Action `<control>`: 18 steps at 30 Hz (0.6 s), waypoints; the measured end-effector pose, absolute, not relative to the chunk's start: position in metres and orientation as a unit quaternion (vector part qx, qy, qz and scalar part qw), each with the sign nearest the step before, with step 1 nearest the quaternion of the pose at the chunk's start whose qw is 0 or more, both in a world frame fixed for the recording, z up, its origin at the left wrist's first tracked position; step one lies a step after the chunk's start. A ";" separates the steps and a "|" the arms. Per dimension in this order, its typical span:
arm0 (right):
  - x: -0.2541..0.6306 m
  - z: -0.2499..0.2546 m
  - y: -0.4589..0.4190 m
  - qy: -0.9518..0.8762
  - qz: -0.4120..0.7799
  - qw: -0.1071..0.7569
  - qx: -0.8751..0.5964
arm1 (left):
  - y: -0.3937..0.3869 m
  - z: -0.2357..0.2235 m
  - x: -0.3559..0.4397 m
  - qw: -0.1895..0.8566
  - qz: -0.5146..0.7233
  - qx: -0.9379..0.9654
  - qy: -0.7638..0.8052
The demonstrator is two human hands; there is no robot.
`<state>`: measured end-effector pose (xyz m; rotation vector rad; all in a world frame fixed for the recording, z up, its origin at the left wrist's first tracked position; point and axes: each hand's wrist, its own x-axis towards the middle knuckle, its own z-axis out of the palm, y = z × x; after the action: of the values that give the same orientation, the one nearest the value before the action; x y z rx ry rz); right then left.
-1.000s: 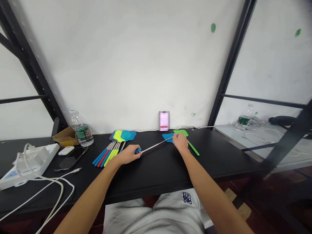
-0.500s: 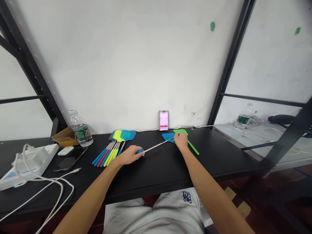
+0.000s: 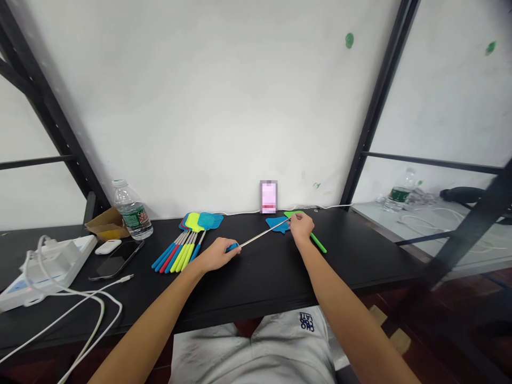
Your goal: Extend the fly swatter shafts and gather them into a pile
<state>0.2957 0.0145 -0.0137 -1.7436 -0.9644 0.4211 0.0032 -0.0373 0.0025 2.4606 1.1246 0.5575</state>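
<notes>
Steel shaft (image 3: pixel 264 233) of a blue fly swatter (image 3: pixel 278 224) lies on a long slant above the black desk (image 3: pixel 256 290), rising from the left hand (image 3: pixel 218 255) toward the right hand (image 3: pixel 301 226). Left hand is closed around the blue grip (image 3: pixel 232 247), nearest the swatter's handle end. Right hand, its fingers loosely spread, sits at the far end of the shaft, just right of the swatter's head; whether it has hold I cannot tell. A green fly swatter (image 3: pixel 319 243) lies under that hand. Both hands now sit slightly further right than in the earlier view.
</notes>
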 end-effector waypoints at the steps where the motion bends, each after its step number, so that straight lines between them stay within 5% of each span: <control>1: 0.296 -0.014 0.015 -0.397 0.181 0.536 -0.723 | -0.037 0.002 0.003 0.186 0.198 0.875 0.400; 18: 0.268 -0.010 0.000 -0.413 0.076 0.525 -0.741 | -0.037 -0.009 0.013 0.076 0.196 0.882 0.421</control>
<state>0.2681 0.0003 -0.0095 -1.7720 -0.9884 0.1808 0.0125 -0.0366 -0.0088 2.6457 1.2618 0.5882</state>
